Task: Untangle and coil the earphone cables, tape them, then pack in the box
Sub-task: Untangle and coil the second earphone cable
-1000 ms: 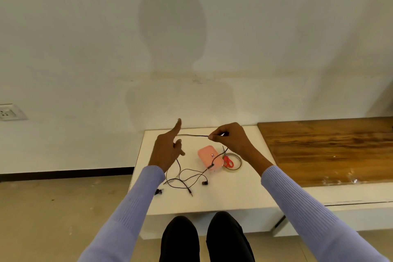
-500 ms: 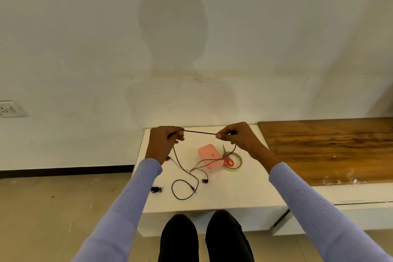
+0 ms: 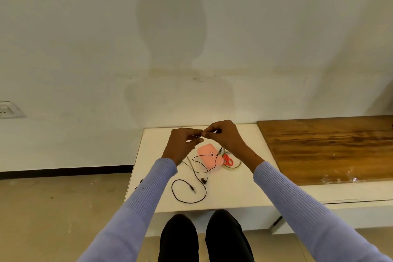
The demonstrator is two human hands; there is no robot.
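A thin black earphone cable [image 3: 192, 177] is pinched between the fingertips of the left hand [image 3: 180, 144] and the right hand [image 3: 223, 136], which are raised close together above the far part of a white desk [image 3: 229, 193]. Both grips are closed tightly on the cable, with only a very short stretch held level between them, running left to right. From the grips the cable hangs down towards the viewer and is laid in loose loops on the desk, with its metal plug [image 3: 193, 189] inside the nearest loop. A rounded pink plastic box [image 3: 207, 158] is crossed by one strand. Red-handled scissors [image 3: 227, 159] are placed on a clear tape roll [image 3: 234, 167] just right of the box.
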